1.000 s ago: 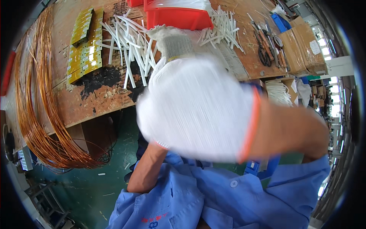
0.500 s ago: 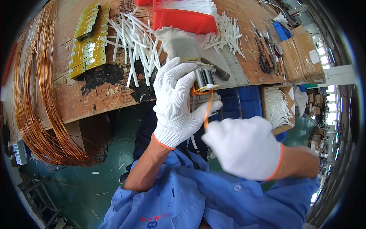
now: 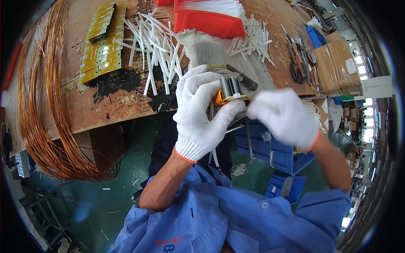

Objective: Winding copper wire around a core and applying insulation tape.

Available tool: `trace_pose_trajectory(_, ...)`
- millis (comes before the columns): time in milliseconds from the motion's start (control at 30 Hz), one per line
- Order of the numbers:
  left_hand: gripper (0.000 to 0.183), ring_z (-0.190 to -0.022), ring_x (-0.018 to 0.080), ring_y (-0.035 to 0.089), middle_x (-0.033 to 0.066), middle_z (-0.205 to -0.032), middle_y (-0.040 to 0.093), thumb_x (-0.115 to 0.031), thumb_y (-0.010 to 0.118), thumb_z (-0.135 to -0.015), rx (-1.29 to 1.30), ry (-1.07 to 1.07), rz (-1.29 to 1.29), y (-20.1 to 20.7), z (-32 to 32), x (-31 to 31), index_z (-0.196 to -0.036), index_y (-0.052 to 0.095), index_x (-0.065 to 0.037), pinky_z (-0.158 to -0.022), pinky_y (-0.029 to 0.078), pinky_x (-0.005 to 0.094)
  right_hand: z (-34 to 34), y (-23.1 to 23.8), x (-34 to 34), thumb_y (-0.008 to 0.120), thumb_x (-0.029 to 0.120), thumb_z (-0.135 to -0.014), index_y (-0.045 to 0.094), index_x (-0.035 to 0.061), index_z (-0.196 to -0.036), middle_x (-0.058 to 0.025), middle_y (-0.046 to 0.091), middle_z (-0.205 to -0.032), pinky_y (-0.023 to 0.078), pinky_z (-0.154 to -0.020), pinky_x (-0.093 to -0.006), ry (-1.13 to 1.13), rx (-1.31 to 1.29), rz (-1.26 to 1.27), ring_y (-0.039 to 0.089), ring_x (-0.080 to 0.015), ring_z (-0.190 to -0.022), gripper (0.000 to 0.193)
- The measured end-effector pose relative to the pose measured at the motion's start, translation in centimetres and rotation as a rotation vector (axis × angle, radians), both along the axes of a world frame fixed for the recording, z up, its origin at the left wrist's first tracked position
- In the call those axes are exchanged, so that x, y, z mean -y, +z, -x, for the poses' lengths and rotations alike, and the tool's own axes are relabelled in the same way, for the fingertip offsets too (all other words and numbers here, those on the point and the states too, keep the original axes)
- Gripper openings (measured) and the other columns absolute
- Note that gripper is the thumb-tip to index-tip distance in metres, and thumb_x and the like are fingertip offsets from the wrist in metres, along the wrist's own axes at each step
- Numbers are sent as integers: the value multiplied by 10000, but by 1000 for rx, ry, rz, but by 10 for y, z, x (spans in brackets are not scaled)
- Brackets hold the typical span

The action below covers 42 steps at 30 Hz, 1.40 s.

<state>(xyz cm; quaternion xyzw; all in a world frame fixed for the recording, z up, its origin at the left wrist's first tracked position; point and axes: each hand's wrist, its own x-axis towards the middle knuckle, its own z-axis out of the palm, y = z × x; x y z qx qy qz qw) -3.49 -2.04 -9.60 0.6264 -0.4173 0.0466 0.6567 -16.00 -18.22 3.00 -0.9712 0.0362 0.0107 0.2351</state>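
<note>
My left hand [image 3: 196,116], in a white knit glove, is closed around a small wire-wound core [image 3: 230,87] just off the bench's front edge. Dark grey ribbed cylinders stand up from it, with a pale plate and a white piece at their base. Orange wire [image 3: 219,98] is wrapped around its side, next to my fingers. Right of the core is my right hand [image 3: 287,116], also gloved and smeared by motion. Its fingers are closed at the end of a short visible stretch of orange strand; the rest of the strand is hidden.
Copper wire bundles [image 3: 52,101] hang over the wooden bench [image 3: 126,99] at left. Yellow-wrapped curved parts [image 3: 101,55], white tubes [image 3: 156,50] and a red bin [image 3: 209,24] lie behind. Scissors and tools [image 3: 297,63] sit beside a cardboard box [image 3: 335,63]. Blue bins [image 3: 270,152] stand below.
My right hand has swung up and away from my body, from below the core to its right side. My left hand and the core have shifted only slightly.
</note>
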Motion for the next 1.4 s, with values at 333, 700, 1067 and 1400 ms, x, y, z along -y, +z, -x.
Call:
trace_pose_trajectory(333,473,-1313,383,648,180,-1268,722,-201,955,-821,2,-38,-1,2,9,15,-1180,743,23,-1100,514,466,-79,44,-63,751,226,-805,772,30,-861,-102,701,-756,587,-584,-424,391,36,578,748,-279,-680,205)
trace_pose_trajectory(700,392,-1311,377,660,182,-1251,740,-118,920,-831,40,26,-16,-7,-5,1,-1156,761,32,-1138,498,483,-46,4,36,674,157,-1052,743,-61,-940,-65,707,-755,507,-700,-372,-135,-191,-354,618,-115,-724,255)
trace_pose_trajectory(1067,546,-1303,388,635,216,-1303,701,-249,942,-866,-66,33,-13,17,13,3,-1252,707,59,-1139,488,490,-28,29,-105,709,214,-809,735,-59,-924,-149,601,-698,457,-428,-395,290,122,721,637,-208,-536,297)
trace_pose_trajectory(1400,358,-1273,354,666,208,-1269,726,-137,886,-867,11,12,-43,-7,-5,2,-1148,764,49,-1125,496,447,-102,-3,45,704,249,-1052,661,6,-756,5,562,-660,413,-574,-311,19,-279,-304,475,-66,-620,386)
